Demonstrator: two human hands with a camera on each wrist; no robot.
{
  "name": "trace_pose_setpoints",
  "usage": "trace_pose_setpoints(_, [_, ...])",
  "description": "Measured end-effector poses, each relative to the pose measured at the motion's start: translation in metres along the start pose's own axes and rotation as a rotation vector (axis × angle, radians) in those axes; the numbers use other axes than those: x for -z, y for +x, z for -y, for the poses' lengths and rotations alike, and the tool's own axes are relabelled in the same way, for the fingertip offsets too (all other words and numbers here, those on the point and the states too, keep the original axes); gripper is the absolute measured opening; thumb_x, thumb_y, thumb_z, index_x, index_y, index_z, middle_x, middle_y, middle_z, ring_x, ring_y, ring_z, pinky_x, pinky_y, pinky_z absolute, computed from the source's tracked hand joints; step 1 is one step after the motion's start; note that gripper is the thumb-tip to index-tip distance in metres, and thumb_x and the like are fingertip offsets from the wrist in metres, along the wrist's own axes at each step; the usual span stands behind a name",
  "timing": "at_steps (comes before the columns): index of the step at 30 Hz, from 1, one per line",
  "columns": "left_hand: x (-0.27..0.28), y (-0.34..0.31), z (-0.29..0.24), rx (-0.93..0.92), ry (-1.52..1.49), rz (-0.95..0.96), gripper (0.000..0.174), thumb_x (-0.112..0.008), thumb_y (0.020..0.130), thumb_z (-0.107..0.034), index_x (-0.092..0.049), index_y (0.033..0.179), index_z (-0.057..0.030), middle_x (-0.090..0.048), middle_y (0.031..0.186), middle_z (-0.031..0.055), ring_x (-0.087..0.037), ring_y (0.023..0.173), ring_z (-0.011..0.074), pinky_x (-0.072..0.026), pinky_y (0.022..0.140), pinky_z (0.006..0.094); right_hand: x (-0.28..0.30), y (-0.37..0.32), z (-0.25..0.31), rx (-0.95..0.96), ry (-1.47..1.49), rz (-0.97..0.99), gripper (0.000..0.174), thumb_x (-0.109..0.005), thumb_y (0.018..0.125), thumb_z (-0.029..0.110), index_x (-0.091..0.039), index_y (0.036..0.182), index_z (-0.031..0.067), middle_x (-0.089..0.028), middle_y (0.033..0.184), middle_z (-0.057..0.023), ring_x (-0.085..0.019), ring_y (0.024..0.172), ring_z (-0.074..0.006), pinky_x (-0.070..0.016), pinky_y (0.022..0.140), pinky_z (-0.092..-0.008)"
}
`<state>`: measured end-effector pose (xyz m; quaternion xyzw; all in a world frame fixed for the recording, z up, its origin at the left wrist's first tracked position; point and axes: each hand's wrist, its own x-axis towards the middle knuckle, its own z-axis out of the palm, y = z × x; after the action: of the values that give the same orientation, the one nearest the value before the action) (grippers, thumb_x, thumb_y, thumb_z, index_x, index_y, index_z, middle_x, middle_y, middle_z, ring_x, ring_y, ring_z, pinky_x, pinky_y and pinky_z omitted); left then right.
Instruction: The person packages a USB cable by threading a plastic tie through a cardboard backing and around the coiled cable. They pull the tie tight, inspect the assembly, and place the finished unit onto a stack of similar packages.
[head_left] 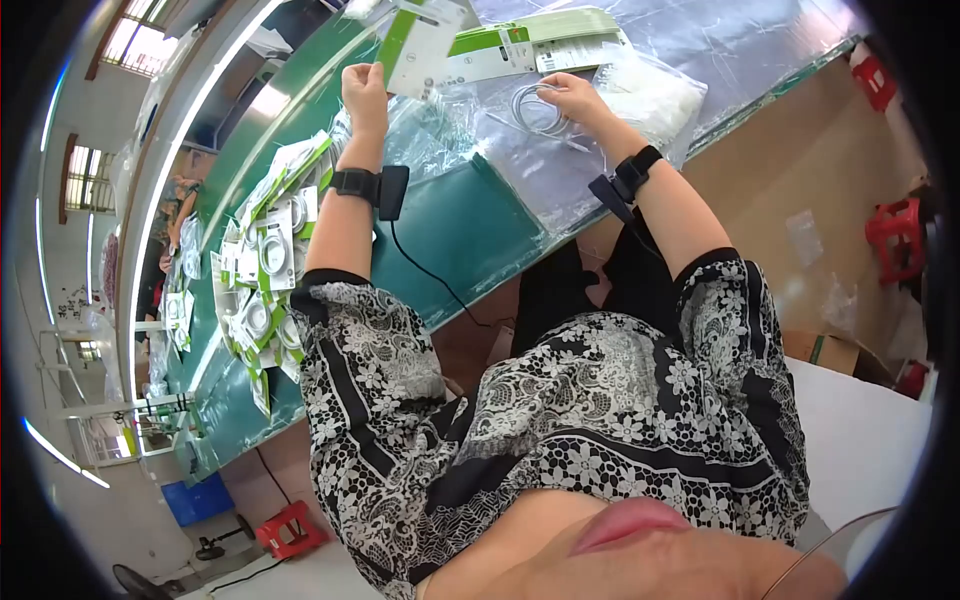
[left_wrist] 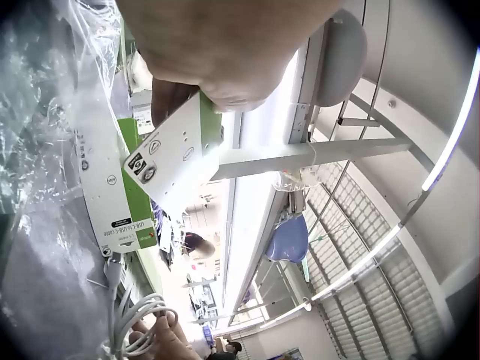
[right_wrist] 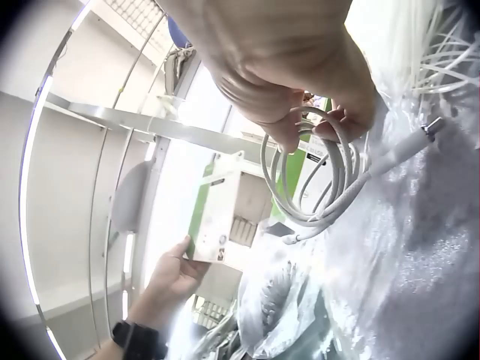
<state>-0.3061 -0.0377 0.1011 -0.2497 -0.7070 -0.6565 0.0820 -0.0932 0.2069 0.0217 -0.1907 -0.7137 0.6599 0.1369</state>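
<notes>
My left hand (head_left: 366, 100) grips a green and white cardboard package (head_left: 415, 50) by its lower edge, raised above the table. In the left wrist view the printed face of this package (left_wrist: 171, 150) shows, with small icons on it. With thumb and fingertips my right hand (head_left: 580, 98) pinches a coiled white cable (head_left: 520, 118). The right wrist view shows the coil hanging in several loops, its metal-tipped plug (right_wrist: 405, 150) pointing away from the hand. A gap separates the cable from the package.
Flat green and white cards (head_left: 490, 57) lie stacked behind the hands. Next to my right hand is a clear bag of white cables (head_left: 655, 100). Many packaged cables (head_left: 268, 255) are heaped on the green table (head_left: 455, 225) at left. A red stool (head_left: 893, 240) stands at right.
</notes>
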Motion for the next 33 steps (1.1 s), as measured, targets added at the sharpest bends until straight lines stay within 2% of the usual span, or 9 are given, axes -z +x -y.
trace_pose_setpoints(7, [-0.047, -0.094, -0.001, 0.308, -0.624, 0.027, 0.016, -0.062, 0.091, -0.019, -0.055, 0.097, -0.0058, -0.061, 0.087, 0.0070, -0.061, 0.079, 0.0159, -0.0542, 0.071, 0.0330, -0.005, -0.032, 0.043, -0.017, 0.466, -0.050, 0.029, -0.069, 0.085, 0.029, -0.059, 0.096, 0.0045, -0.062, 0.085, -0.0022, -0.056, 0.071, -0.0107, -0.0455, 0.057, -0.0279])
trace_pose_setpoints(11, [-0.099, -0.147, -0.009, 0.486, -1.008, 0.169, 0.019, -0.060, 0.092, -0.019, -0.058, 0.103, -0.0036, -0.064, 0.099, 0.0100, -0.064, 0.088, 0.0198, -0.0548, 0.076, 0.0354, -0.022, -0.041, 0.026, 0.081, 0.299, -0.240, 0.028, -0.073, 0.081, 0.028, -0.058, 0.088, 0.0050, -0.062, 0.086, -0.0037, -0.055, 0.068, -0.0129, -0.0448, 0.056, -0.0300])
trace_pose_setpoints(15, [-0.119, -0.177, -0.010, 0.602, -1.090, 0.171, 0.020, -0.061, 0.091, -0.014, -0.058, 0.107, -0.0013, -0.065, 0.101, 0.0100, -0.065, 0.087, 0.0199, -0.0548, 0.076, 0.0346, -0.018, -0.056, 0.018, 0.323, -0.227, -0.482, 0.028, -0.075, 0.077, 0.027, -0.058, 0.083, 0.0063, -0.060, 0.086, -0.0062, -0.055, 0.076, -0.0195, -0.0441, 0.065, -0.0349])
trace_pose_setpoints(18, [-0.127, -0.193, -0.013, 0.593, -1.018, 0.263, 0.021, -0.062, 0.089, -0.010, -0.058, 0.108, -0.0012, -0.065, 0.099, 0.0092, -0.065, 0.086, 0.0193, -0.0547, 0.076, 0.0338, -0.021, -0.068, 0.013, 0.482, -0.681, -0.744, 0.029, -0.077, 0.072, 0.027, -0.058, 0.080, 0.0073, -0.057, 0.085, -0.0075, -0.052, 0.087, -0.0259, -0.0396, 0.077, -0.0388])
trace_pose_setpoints(22, [-0.127, -0.200, -0.018, 0.579, -0.925, 0.259, 0.021, -0.064, 0.087, -0.006, -0.059, 0.107, -0.0008, -0.066, 0.098, 0.0087, -0.065, 0.085, 0.0187, -0.0547, 0.075, 0.0327, -0.021, -0.073, 0.010, 0.561, -0.697, -0.774, 0.031, -0.077, 0.071, 0.028, -0.058, 0.083, 0.0081, -0.054, 0.085, -0.0045, -0.048, 0.093, -0.0273, -0.0344, 0.082, -0.0392])
trace_pose_setpoints(26, [-0.117, -0.195, -0.020, 0.559, -0.925, 0.224, 0.023, -0.066, 0.086, -0.007, -0.059, 0.107, 0.0001, -0.066, 0.098, 0.0088, -0.065, 0.085, 0.0190, -0.0547, 0.074, 0.0322, -0.010, -0.108, 0.037, 0.920, -0.656, -0.598, 0.032, -0.076, 0.072, 0.027, -0.056, 0.087, 0.0067, -0.059, 0.087, -0.0065, -0.053, 0.091, -0.0293, -0.0389, 0.079, -0.0400])
trace_pose_setpoints(27, [-0.116, -0.193, -0.021, 0.551, -0.941, 0.225, 0.024, -0.066, 0.085, -0.008, -0.059, 0.107, 0.0005, -0.065, 0.099, 0.0088, -0.065, 0.085, 0.0193, -0.0548, 0.074, 0.0321, -0.013, -0.118, 0.041, 0.920, -0.658, -0.588, 0.032, -0.076, 0.072, 0.027, -0.056, 0.087, 0.0067, -0.059, 0.087, -0.0065, -0.053, 0.091, -0.0293, -0.0389, 0.079, -0.0400])
trace_pose_setpoints(30, [-0.115, -0.193, -0.025, 0.538, -0.927, 0.273, 0.024, -0.067, 0.085, -0.007, -0.059, 0.106, 0.0010, -0.065, 0.099, 0.0092, -0.065, 0.084, 0.0191, -0.0552, 0.073, 0.0320, -0.022, -0.149, 0.045, 0.394, -0.674, -0.030, 0.026, -0.072, 0.076, 0.018, -0.055, 0.091, 0.0050, -0.063, 0.088, -0.0104, -0.058, 0.089, -0.0316, -0.0430, 0.077, -0.0409])
trace_pose_setpoints(33, [-0.114, -0.193, -0.034, 0.540, -0.892, 0.301, 0.022, -0.067, 0.085, -0.006, -0.060, 0.104, 0.0010, -0.065, 0.096, 0.0092, -0.065, 0.081, 0.0184, -0.0552, 0.071, 0.0316, -0.020, -0.148, 0.035, 0.578, -0.653, -0.085, 0.021, -0.068, 0.078, 0.012, -0.056, 0.093, 0.0045, -0.064, 0.089, -0.0122, -0.060, 0.088, -0.0324, -0.0448, 0.076, -0.0405])
